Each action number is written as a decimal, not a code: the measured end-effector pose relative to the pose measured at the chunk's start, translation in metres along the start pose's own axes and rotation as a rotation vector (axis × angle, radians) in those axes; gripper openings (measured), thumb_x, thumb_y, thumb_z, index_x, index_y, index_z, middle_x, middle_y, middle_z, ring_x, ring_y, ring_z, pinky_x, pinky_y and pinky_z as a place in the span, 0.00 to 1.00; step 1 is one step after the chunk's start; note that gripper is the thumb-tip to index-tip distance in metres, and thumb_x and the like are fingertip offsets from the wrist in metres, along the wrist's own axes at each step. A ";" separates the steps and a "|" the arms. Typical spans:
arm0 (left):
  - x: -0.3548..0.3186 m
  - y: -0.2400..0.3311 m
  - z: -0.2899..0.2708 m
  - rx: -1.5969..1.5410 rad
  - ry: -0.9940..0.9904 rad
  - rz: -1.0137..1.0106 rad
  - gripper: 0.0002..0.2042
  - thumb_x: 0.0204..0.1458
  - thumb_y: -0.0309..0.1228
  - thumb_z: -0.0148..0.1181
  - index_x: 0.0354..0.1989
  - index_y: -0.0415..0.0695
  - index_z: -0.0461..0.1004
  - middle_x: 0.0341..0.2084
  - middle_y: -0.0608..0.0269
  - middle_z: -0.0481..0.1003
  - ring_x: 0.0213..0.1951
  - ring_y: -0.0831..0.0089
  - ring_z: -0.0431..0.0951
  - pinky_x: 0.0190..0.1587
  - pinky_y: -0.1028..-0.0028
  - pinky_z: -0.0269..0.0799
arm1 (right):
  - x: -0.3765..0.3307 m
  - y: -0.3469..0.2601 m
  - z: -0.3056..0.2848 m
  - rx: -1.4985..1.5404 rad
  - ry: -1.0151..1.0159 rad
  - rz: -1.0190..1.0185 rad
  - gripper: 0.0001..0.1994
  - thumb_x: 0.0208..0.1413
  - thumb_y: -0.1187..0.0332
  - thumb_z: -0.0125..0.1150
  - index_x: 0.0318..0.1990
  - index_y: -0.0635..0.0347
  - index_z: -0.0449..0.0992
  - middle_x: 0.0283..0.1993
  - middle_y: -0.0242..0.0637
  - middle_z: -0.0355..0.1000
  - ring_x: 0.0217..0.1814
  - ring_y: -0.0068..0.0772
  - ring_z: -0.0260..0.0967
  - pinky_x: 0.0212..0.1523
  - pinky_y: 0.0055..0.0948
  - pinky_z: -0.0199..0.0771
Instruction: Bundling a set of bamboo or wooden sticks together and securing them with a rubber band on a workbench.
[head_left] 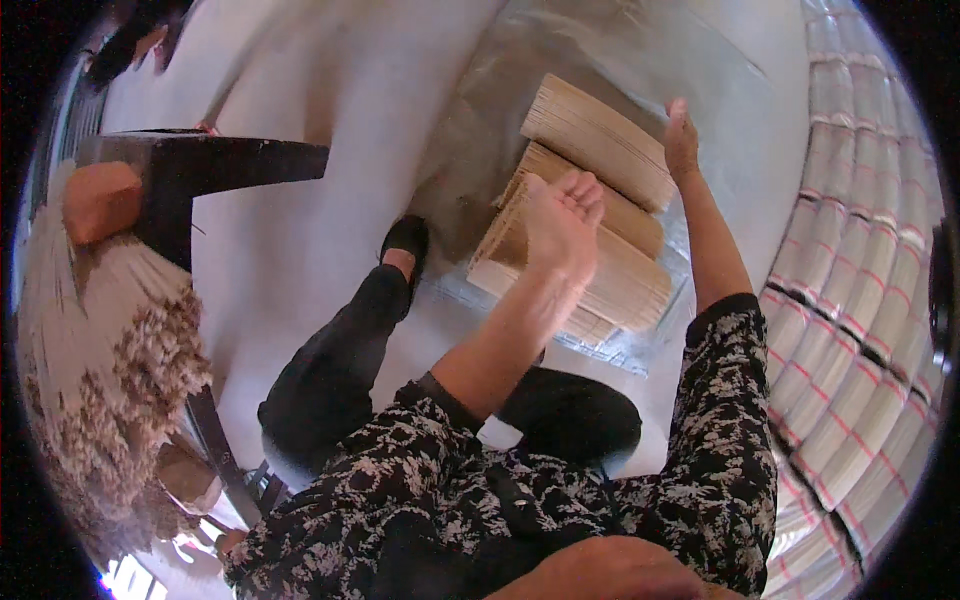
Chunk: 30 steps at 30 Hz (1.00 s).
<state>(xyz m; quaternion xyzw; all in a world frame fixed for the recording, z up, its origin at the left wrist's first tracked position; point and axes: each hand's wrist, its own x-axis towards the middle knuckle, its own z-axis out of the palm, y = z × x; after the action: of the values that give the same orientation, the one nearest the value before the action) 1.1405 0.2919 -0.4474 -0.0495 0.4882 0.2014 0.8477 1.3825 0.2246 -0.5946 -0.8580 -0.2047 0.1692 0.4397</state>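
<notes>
Several tan bundles of what look like thin sticks lie side by side on a clear plastic sheet on the floor in front of me. My left hand is over the left part of the bundles, its fingers loosely bent and nothing seen in them. I cannot tell whether it touches the bundle beneath. At the right ends of the far bundles is my right hand, seen edge-on and looking stretched out, with nothing visible in it. Part of its palm side is hidden.
Long pale bundles with red bands, wrapped in clear plastic, are stacked along the right. At the left stands a dark bench-like frame beside bunches of dried plumed stalks. My legs are bent close to the bundles. Part of another person shows at far left.
</notes>
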 end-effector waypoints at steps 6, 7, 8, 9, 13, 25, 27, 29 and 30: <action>-0.081 0.032 -0.017 -0.005 -0.132 0.162 0.32 0.62 0.56 0.28 0.48 0.35 0.63 0.45 0.50 0.68 0.49 0.58 0.69 0.58 0.60 0.61 | -0.136 -0.133 -0.045 0.133 -0.322 -0.211 0.32 0.67 0.49 0.24 0.51 0.70 0.72 0.49 0.46 0.72 0.56 0.38 0.64 0.60 0.35 0.58; -0.088 0.028 -0.012 -0.007 -0.163 0.166 0.32 0.62 0.56 0.28 0.46 0.35 0.64 0.43 0.50 0.69 0.48 0.58 0.69 0.56 0.60 0.63 | -0.149 -0.134 -0.050 0.121 -0.433 -0.264 0.32 0.67 0.50 0.24 0.49 0.70 0.72 0.48 0.46 0.72 0.56 0.38 0.64 0.59 0.35 0.59; -0.104 0.035 -0.016 -0.006 -0.177 0.197 0.32 0.62 0.57 0.28 0.44 0.35 0.65 0.41 0.50 0.70 0.46 0.58 0.70 0.54 0.60 0.64 | -0.178 -0.162 -0.045 0.160 -0.491 -0.230 0.30 0.66 0.51 0.28 0.50 0.70 0.71 0.50 0.47 0.71 0.56 0.38 0.65 0.58 0.35 0.61; -0.123 0.041 -0.023 -0.010 -0.194 0.245 0.32 0.62 0.57 0.28 0.44 0.35 0.65 0.41 0.50 0.70 0.46 0.58 0.70 0.54 0.60 0.64 | -0.212 -0.190 -0.042 0.198 -0.554 -0.191 0.28 0.66 0.52 0.31 0.51 0.69 0.71 0.51 0.47 0.71 0.56 0.38 0.65 0.57 0.35 0.62; -0.238 0.051 -0.063 0.028 -0.290 0.311 0.33 0.61 0.58 0.30 0.40 0.37 0.69 0.34 0.53 0.73 0.40 0.60 0.72 0.50 0.61 0.67 | -0.320 -0.235 -0.044 0.166 -0.580 -0.307 0.30 0.66 0.52 0.28 0.51 0.72 0.70 0.54 0.51 0.68 0.59 0.41 0.62 0.61 0.38 0.57; -0.572 0.098 -0.267 0.491 -0.255 0.715 0.32 0.62 0.56 0.29 0.30 0.40 0.74 0.26 0.60 0.75 0.31 0.67 0.72 0.39 0.65 0.67 | -0.572 -0.348 -0.158 0.340 -0.571 -0.278 0.41 0.61 0.36 0.18 0.41 0.65 0.75 0.37 0.37 0.74 0.41 0.31 0.69 0.52 0.30 0.63; -0.595 0.168 -0.347 0.635 0.057 1.428 0.30 0.62 0.51 0.35 0.27 0.37 0.75 0.26 0.59 0.75 0.34 0.66 0.73 0.42 0.65 0.68 | -0.592 -0.407 -0.152 0.284 -0.665 -0.434 0.43 0.61 0.36 0.16 0.42 0.65 0.75 0.38 0.38 0.74 0.42 0.32 0.69 0.53 0.33 0.63; -0.629 0.213 -0.418 0.692 0.503 1.885 0.19 0.60 0.42 0.42 0.34 0.38 0.74 0.34 0.56 0.73 0.40 0.66 0.71 0.46 0.66 0.66 | -0.609 -0.451 -0.174 0.236 -0.600 -0.566 0.43 0.61 0.36 0.16 0.42 0.65 0.75 0.37 0.39 0.74 0.41 0.31 0.69 0.52 0.32 0.64; -0.631 0.249 -0.470 0.332 0.530 1.820 0.11 0.56 0.34 0.49 0.33 0.38 0.72 0.32 0.53 0.70 0.37 0.62 0.70 0.44 0.64 0.65 | -0.613 -0.471 -0.174 0.248 -0.599 -0.632 0.43 0.61 0.36 0.17 0.40 0.65 0.76 0.35 0.38 0.74 0.40 0.31 0.69 0.51 0.33 0.65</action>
<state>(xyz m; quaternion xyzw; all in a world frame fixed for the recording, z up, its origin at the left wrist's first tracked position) 0.3847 0.2027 -0.1282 0.4251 0.5376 0.6925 0.2253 0.8425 0.0486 -0.0427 -0.6076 -0.5530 0.2907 0.4904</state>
